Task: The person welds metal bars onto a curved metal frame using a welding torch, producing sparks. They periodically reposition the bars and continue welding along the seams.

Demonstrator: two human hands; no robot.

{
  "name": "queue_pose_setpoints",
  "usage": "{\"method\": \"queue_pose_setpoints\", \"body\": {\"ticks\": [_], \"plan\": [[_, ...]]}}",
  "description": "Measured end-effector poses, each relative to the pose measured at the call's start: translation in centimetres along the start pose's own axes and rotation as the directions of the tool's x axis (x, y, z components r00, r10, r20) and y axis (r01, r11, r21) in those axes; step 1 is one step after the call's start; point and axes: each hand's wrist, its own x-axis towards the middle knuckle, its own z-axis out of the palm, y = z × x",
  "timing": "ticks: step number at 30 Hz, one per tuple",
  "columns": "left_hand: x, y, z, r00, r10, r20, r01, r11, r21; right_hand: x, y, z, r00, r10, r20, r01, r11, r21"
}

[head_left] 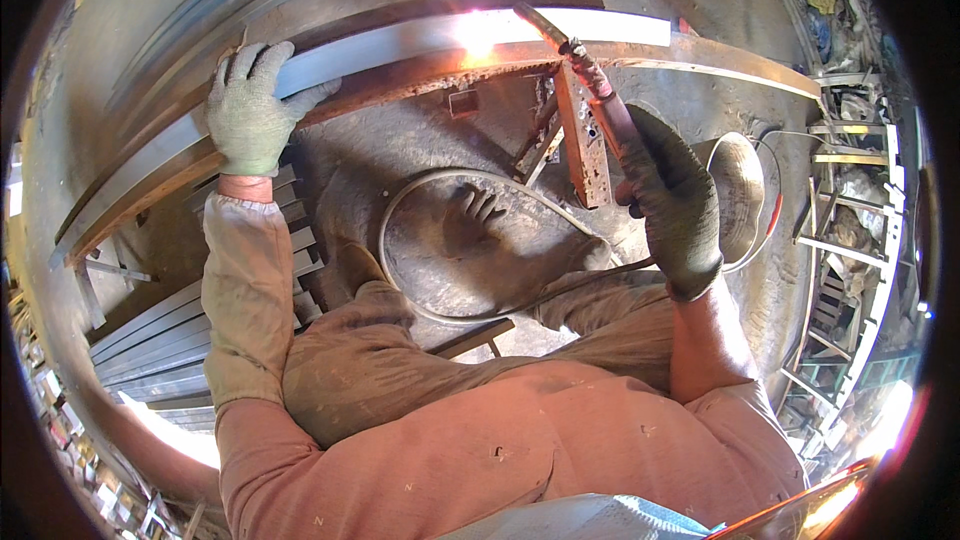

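Observation:
A long grey metal bar [375, 48] lies along a rusty beam [745, 62] in front of me. My left hand [245, 120], in a pale work glove, grips the bar on its left part, fingers over the top and thumb along the near side. My right hand [675, 205], in a darker glove, is closed round the handle of a welding torch [600, 90]. The torch's tip is over the bar, right of a bright glowing spot [477, 32] where the bar meets the beam. The glare hides detail there.
A rusty perforated post [582, 145] stands below the beam. A hose [392, 208] loops on the floor between my legs. Grey metal lengths [160, 355] lie at the left. A white ladder-like frame [893, 190] and clutter are at the right, near a rounded pale object [738, 195].

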Motion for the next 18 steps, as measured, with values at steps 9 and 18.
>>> {"method": "queue_pose_setpoints", "body": {"ticks": [9,18], "plan": [[0.2,-1.4,-0.4,0.994,-0.03,0.103,0.048,0.982,-0.185,0.1,-0.2,-0.1,1.0,0.003,0.004,-0.003,0.998,-0.068],[1.9,0.0,-1.6,0.998,0.06,-0.02,-0.062,0.99,-0.127,-0.1,0.0,-0.3,1.0,0.001,0.004,-0.001,0.995,-0.103]]}}
